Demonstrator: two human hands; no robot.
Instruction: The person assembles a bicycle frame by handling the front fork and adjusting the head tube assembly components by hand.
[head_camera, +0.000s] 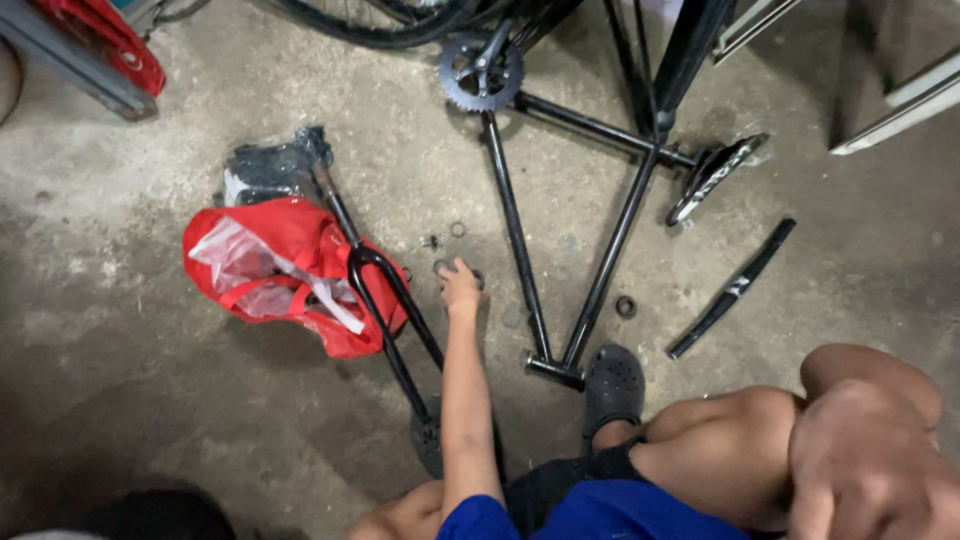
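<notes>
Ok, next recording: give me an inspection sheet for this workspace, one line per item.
Surface: bare concrete floor, stained and dusty.
Job's things: small rings and bearing parts lie loose on the floor by the black fork.
Clutter: red bag with plastic under the fork; black crank arm; a loose ring near the bike frame; saddle.
Fingers: left hand reaches down onto the small rings; right hand close to the camera, blurred, grip unclear.
Cables: nothing seen.
Surroundings: a wheel and chainring at the top; person's clog by the frame.
</notes>
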